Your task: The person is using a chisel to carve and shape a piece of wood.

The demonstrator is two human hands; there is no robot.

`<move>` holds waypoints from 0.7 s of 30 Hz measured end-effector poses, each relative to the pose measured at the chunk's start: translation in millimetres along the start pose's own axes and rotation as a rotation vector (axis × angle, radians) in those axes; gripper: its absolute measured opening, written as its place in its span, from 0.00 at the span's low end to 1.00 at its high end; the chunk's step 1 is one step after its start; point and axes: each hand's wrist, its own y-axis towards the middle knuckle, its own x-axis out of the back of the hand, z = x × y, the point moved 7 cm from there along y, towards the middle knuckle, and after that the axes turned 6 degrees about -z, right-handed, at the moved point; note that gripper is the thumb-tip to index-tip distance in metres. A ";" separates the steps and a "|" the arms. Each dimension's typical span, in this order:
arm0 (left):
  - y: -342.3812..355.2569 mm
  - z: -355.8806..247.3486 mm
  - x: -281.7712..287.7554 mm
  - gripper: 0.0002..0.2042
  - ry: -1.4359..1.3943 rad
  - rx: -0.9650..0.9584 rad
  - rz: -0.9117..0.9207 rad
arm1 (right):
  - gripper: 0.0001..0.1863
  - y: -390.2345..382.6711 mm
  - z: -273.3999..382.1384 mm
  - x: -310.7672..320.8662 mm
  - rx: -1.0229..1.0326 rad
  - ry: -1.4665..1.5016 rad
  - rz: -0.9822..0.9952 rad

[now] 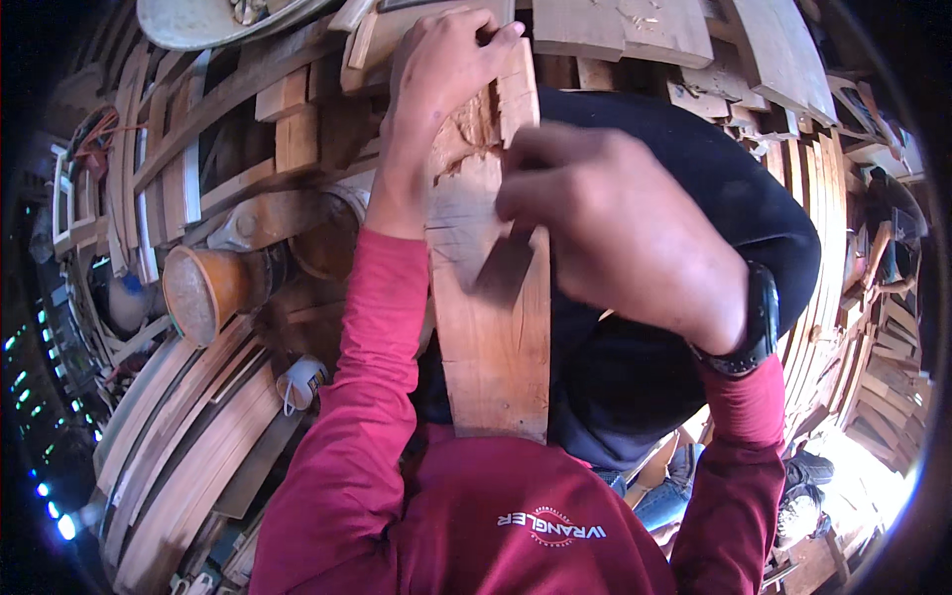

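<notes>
A long wooden board (501, 347) runs from my chest to the far side, with a rough, broken orange-brown patch (472, 134) near its far end. My left hand (443, 69) is closed over the board's far left edge. Above the middle of the board, my right hand (590, 193) is closed on a dark flat piece (504, 266), which slants down toward the wood. That piece and the right fingers are smeared by motion, so its exact kind and whether it touches the board cannot be told.
Wood planks (198, 426) are stacked at the left, near an orange-brown cylindrical container (206, 288) and a small white bucket (301, 382). A pale basin (213, 22) stands at the far left. Flat boards (635, 30) lie beyond my hands. Dark cloth (684, 139) bulges beside the board.
</notes>
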 end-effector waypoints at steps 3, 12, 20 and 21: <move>0.2 -7.3 1.6 0.22 -0.057 -0.050 -0.028 | 0.13 -4.2 -8.8 -6.4 -0.050 -0.086 0.010; 1.4 -5.1 -1.6 0.21 -0.063 0.036 0.015 | 0.14 -0.7 -2.5 -12.1 -0.030 -0.001 0.001; 2.7 -4.6 -1.2 0.20 0.004 0.082 0.035 | 0.12 4.5 0.0 3.6 -0.049 0.074 -0.087; -1.7 -3.6 0.3 0.20 0.007 0.088 0.034 | 0.12 2.5 0.1 -0.9 -0.047 0.079 -0.083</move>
